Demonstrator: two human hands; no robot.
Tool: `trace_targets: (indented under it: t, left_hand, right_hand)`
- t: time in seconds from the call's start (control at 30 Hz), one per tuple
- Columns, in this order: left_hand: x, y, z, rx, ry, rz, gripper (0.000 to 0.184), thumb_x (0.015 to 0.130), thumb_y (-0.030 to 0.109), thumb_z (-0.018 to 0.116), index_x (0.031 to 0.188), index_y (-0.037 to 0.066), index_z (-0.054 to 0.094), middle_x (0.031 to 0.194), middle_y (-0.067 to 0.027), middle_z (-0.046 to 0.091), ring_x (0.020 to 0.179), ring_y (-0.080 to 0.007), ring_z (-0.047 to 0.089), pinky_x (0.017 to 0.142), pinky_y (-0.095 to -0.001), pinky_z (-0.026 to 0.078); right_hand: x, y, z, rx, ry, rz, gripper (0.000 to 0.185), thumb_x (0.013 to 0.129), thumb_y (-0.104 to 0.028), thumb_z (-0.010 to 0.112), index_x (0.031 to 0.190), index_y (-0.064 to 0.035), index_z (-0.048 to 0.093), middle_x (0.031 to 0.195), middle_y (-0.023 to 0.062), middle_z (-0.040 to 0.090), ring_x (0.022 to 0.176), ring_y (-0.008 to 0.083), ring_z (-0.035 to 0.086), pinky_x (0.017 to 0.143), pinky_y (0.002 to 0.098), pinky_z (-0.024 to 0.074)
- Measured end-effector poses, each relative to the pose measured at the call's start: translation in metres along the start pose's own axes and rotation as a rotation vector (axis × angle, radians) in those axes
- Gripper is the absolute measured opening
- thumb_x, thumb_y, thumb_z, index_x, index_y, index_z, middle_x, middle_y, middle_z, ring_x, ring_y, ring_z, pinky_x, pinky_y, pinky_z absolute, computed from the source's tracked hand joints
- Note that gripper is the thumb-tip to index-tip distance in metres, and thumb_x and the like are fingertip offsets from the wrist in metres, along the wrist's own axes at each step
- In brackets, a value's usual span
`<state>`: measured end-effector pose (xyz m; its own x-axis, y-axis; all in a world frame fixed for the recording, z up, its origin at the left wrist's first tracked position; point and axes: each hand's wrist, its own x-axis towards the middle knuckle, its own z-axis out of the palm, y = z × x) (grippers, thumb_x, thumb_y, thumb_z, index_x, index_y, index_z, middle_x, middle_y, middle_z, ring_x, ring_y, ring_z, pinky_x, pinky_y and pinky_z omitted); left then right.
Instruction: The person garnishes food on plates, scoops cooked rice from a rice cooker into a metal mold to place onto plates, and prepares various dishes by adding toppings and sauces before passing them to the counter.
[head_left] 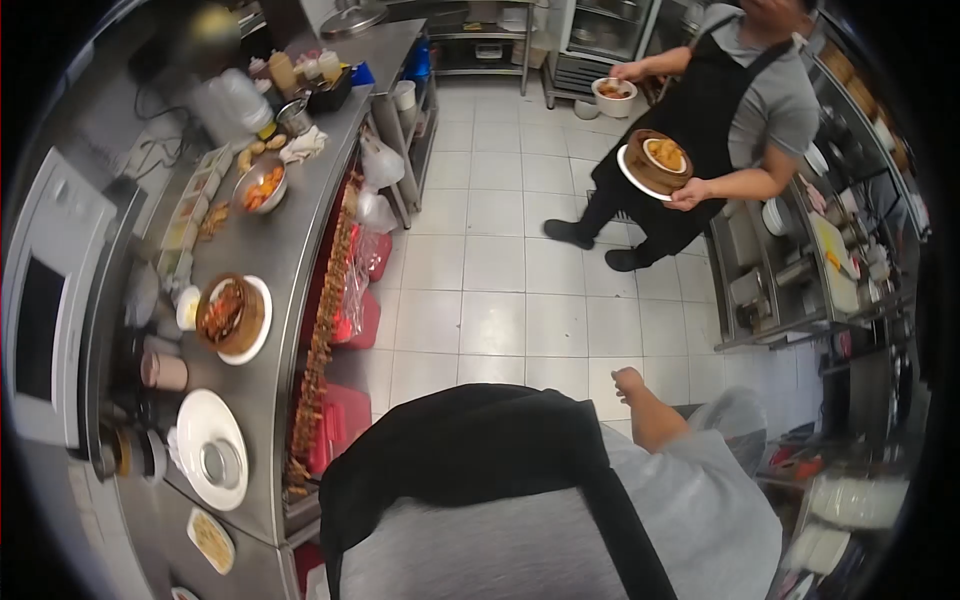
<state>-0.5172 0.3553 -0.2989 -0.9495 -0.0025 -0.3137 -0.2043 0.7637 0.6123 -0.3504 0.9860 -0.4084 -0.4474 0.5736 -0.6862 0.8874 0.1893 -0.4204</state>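
My right hand [628, 385] hangs over the tiled floor, its fingers curled and closed, with nothing visible in them. My left hand is out of view. On the steel counter [290, 225] at the left stands a round wooden steamer [222, 312] with dark glazed food, on a white plate. Nearer me are a large white plate [225, 430] with a small metal bowl [218, 463] on it and a small oblong dish [211, 541] of pale food. Farther back is a metal bowl [262, 187] with orange pieces.
A co-worker [700, 120] in a black apron stands ahead right, holding a white bowl [614, 97] and a plate with a steamer [658, 163]. Steel shelving [750, 290] with dishes lines the right. Red containers [345, 415] sit below the left counter.
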Motion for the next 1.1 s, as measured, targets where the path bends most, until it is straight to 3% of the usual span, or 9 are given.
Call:
trace_targets:
  t: [0.07,0.13,0.33,0.6,0.7,0.77,0.83,0.87,1.1]
  left_hand:
    - [0.025,0.008,-0.007,0.032,-0.050,-0.015,0.024,0.071,0.016,0.071,0.087,0.007,0.055,0.113,-0.0152,0.048,0.109,-0.0270,0.047,0.090,-0.0367,0.041]
    - [0.040,0.012,-0.010,0.050,-0.082,-0.029,0.027,0.071,0.016,0.071,0.089,0.007,0.054,0.113,-0.0155,0.048,0.109,-0.0275,0.047,0.090,-0.0370,0.041]
    - [0.070,0.028,0.009,0.127,-0.183,0.021,0.035,0.071,0.017,0.071,0.096,0.007,0.050,0.115,-0.0163,0.047,0.111,-0.0287,0.045,0.091,-0.0380,0.040]
    - [0.085,0.078,0.047,0.244,-0.276,0.100,0.045,0.070,0.018,0.072,0.105,0.007,0.045,0.118,-0.0175,0.046,0.113,-0.0304,0.044,0.093,-0.0393,0.039]
    - [0.082,0.099,0.064,0.270,-0.293,0.113,0.049,0.070,0.018,0.072,0.108,0.007,0.043,0.119,-0.0179,0.046,0.114,-0.0311,0.044,0.093,-0.0398,0.038]
    - [0.078,0.110,0.074,0.277,-0.298,0.114,0.052,0.069,0.018,0.072,0.110,0.007,0.042,0.120,-0.0182,0.046,0.114,-0.0315,0.043,0.094,-0.0402,0.038]
    - [0.073,0.121,0.085,0.281,-0.295,0.113,0.055,0.069,0.018,0.072,0.113,0.007,0.041,0.120,-0.0185,0.046,0.115,-0.0319,0.043,0.094,-0.0405,0.038]
    - [0.070,0.125,0.089,0.281,-0.295,0.111,0.056,0.069,0.019,0.072,0.114,0.007,0.040,0.121,-0.0187,0.045,0.115,-0.0321,0.043,0.094,-0.0407,0.038]
    - [0.052,0.139,0.110,0.266,-0.278,0.098,0.066,0.069,0.019,0.073,0.122,0.007,0.036,0.123,-0.0197,0.045,0.117,-0.0336,0.041,0.096,-0.0418,0.037]
  right_hand:
    - [-0.064,-0.026,-0.012,0.236,-0.095,0.161,0.022,0.080,-0.026,0.056,0.095,-0.0093,0.056,0.073,0.0041,0.054,0.060,0.0199,0.052,0.055,0.0416,0.0441]
    - [-0.090,-0.031,0.005,0.282,-0.041,0.107,0.018,0.080,-0.025,0.056,0.075,-0.0080,0.058,0.056,0.0040,0.048,0.046,0.0154,0.048,0.039,0.0359,0.0410]
    - [-0.092,-0.013,0.038,0.201,-0.239,0.078,0.023,0.077,-0.028,0.058,0.082,-0.0056,0.060,0.067,0.0073,0.059,0.054,0.0193,0.056,0.044,0.0376,0.0455]
    - [-0.110,0.011,-0.007,0.323,0.209,-0.040,0.028,0.077,-0.028,0.063,0.096,-0.0077,0.059,0.068,0.0065,0.058,0.054,0.0148,0.055,0.039,0.0292,0.0420]
    - [-0.113,0.049,-0.002,0.278,0.127,-0.002,0.028,0.078,-0.028,0.062,0.097,-0.0083,0.060,0.070,0.0062,0.059,0.055,0.0150,0.056,0.040,0.0293,0.0427]
    - [-0.127,0.071,-0.005,0.260,0.039,0.094,0.028,0.078,-0.031,0.061,0.094,-0.0078,0.060,0.069,0.0052,0.059,0.053,0.0154,0.055,0.039,0.0306,0.0430]
    - [-0.114,0.119,0.007,0.206,0.000,-0.024,0.026,0.077,-0.029,0.059,0.087,-0.0050,0.060,0.068,0.0066,0.057,0.052,0.0171,0.055,0.039,0.0316,0.0430]
    - [-0.124,0.132,0.007,0.192,0.017,0.060,0.037,0.078,-0.036,0.051,0.068,-0.0025,0.063,0.064,0.0160,0.061,0.052,0.0266,0.061,0.050,0.0393,0.0502]
    - [-0.141,0.207,-0.018,0.234,-0.098,0.306,0.038,0.086,-0.032,0.047,0.076,0.0021,0.061,0.068,0.0140,0.060,0.054,0.0250,0.061,0.048,0.0421,0.0499]
